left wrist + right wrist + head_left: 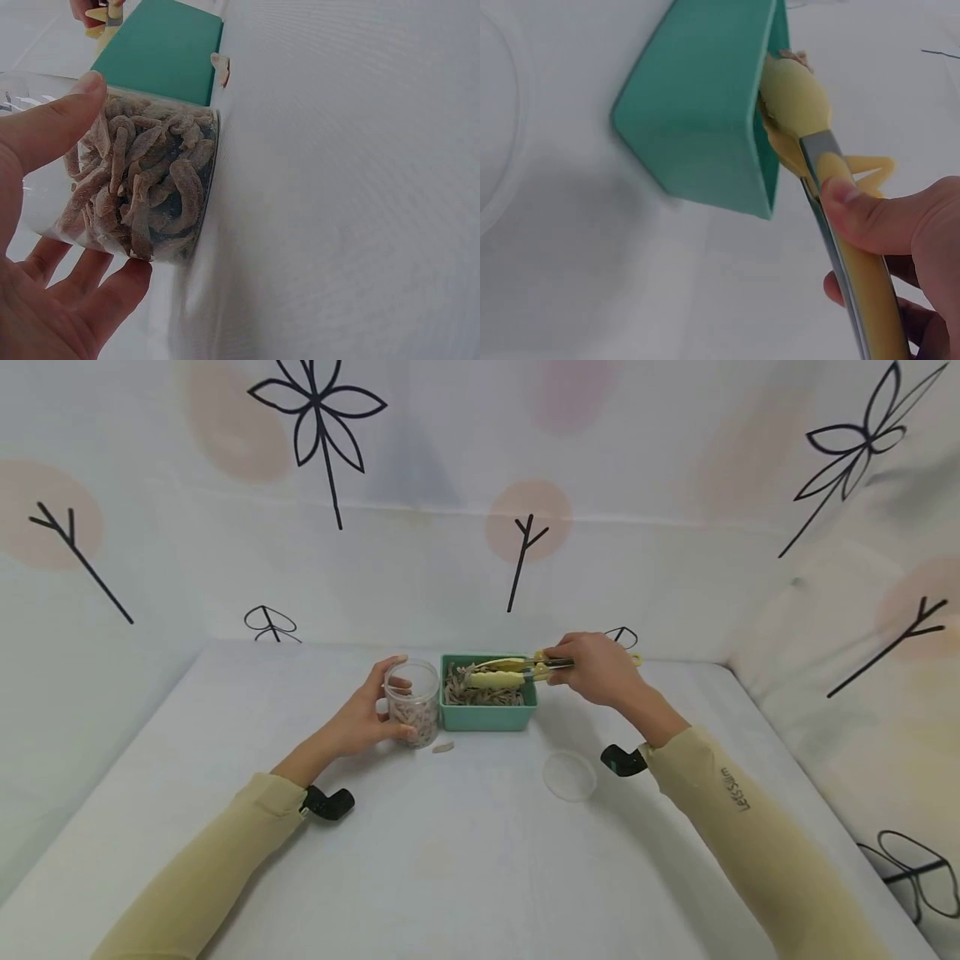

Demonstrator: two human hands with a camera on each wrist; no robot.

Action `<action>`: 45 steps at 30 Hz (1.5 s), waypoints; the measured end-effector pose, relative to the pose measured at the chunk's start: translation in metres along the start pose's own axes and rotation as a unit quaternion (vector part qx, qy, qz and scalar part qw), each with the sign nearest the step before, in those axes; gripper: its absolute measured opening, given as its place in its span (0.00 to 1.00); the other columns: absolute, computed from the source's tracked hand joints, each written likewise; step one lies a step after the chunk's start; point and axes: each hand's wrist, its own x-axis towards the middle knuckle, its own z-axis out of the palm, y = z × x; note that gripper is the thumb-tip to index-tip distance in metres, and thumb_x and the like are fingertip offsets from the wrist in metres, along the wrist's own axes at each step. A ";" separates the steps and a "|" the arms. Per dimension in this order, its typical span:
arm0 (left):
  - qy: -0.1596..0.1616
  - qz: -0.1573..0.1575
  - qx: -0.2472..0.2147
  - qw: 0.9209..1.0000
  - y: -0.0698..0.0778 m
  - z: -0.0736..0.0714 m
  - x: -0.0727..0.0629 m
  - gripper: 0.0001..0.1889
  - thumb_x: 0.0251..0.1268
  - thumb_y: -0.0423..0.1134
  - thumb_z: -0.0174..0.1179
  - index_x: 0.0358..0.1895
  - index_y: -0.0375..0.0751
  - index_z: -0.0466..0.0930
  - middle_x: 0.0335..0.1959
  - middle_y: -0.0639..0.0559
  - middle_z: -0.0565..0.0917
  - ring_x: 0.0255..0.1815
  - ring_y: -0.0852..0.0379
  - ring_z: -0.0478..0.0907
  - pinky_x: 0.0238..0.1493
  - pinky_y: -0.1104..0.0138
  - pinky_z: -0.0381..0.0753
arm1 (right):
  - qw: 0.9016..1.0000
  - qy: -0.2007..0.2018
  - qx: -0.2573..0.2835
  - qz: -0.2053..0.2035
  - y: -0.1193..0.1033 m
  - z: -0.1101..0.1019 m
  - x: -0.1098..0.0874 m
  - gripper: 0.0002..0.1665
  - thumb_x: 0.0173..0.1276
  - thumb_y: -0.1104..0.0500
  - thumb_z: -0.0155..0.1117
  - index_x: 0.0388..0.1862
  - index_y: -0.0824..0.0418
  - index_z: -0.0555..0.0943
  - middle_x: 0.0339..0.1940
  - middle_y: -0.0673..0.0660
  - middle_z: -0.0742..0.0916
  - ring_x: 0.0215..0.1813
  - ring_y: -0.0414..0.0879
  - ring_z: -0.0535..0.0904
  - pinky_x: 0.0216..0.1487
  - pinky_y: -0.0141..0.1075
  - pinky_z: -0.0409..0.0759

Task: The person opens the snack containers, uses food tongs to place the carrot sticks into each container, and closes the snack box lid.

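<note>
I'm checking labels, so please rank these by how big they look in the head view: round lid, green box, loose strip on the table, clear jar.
1. Green box
2. Clear jar, taller than the box but much narrower
3. Round lid
4. Loose strip

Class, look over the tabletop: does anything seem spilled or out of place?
Yes: one brownish piece lies loose on the white surface, near the clear jar and green box. It looks spilled, since similar pieces sit inside both containers.
</note>
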 end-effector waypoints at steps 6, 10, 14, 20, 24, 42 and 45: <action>-0.002 -0.006 -0.005 1.000 0.003 0.001 0.000 0.56 0.54 0.29 0.74 0.79 0.58 0.43 0.66 0.33 0.66 0.69 0.37 0.66 0.58 0.40 0.75 | 1.000 0.014 0.027 0.006 0.004 -0.011 -0.009 0.27 0.62 0.57 0.75 0.60 0.61 0.83 0.51 0.58 0.86 0.45 0.52 0.83 0.41 0.45 0.79; -0.004 -0.006 -0.002 1.000 0.006 0.001 0.001 0.56 0.55 0.29 0.74 0.79 0.58 0.43 0.67 0.31 0.66 0.69 0.36 0.65 0.58 0.41 0.74 | 0.999 0.023 0.042 0.007 0.006 -0.014 -0.013 0.27 0.62 0.58 0.76 0.59 0.62 0.83 0.50 0.58 0.87 0.46 0.53 0.84 0.43 0.46 0.80; -0.003 -0.005 -0.002 1.000 0.006 0.000 0.000 0.56 0.55 0.29 0.74 0.79 0.57 0.43 0.66 0.32 0.66 0.69 0.36 0.65 0.58 0.40 0.74 | 0.999 0.025 0.046 0.003 0.006 -0.016 -0.013 0.27 0.61 0.58 0.76 0.59 0.63 0.83 0.50 0.59 0.87 0.46 0.53 0.84 0.43 0.46 0.80; -0.005 -0.006 -0.006 1.000 0.004 0.001 0.001 0.56 0.55 0.29 0.74 0.79 0.57 0.43 0.67 0.31 0.66 0.69 0.36 0.65 0.58 0.40 0.74 | 0.998 0.029 0.052 -0.003 0.004 -0.017 -0.009 0.27 0.61 0.59 0.76 0.59 0.64 0.83 0.49 0.59 0.87 0.45 0.52 0.83 0.44 0.46 0.80; -0.003 -0.007 -0.001 1.000 0.003 0.001 0.001 0.56 0.54 0.30 0.75 0.79 0.58 0.43 0.66 0.32 0.66 0.69 0.36 0.65 0.58 0.40 0.74 | 0.997 0.042 0.060 -0.011 -0.001 -0.023 -0.005 0.27 0.60 0.60 0.76 0.59 0.65 0.83 0.48 0.60 0.87 0.45 0.53 0.83 0.42 0.46 0.80; -0.005 -0.019 0.011 1.000 0.003 -0.001 0.002 0.56 0.55 0.31 0.75 0.78 0.54 0.42 0.67 0.36 0.65 0.68 0.36 0.65 0.58 0.43 0.76 | 0.993 0.036 0.090 -0.073 -0.060 -0.032 0.010 0.28 0.60 0.58 0.76 0.59 0.62 0.83 0.49 0.55 0.87 0.44 0.47 0.83 0.40 0.41 0.81; -0.005 -0.021 0.018 1.000 0.003 -0.002 0.002 0.56 0.55 0.32 0.75 0.78 0.53 0.41 0.69 0.39 0.64 0.69 0.36 0.64 0.58 0.43 0.76 | 0.993 0.027 0.086 -0.078 -0.064 -0.030 0.013 0.28 0.61 0.57 0.76 0.60 0.62 0.82 0.50 0.55 0.86 0.45 0.47 0.83 0.40 0.40 0.81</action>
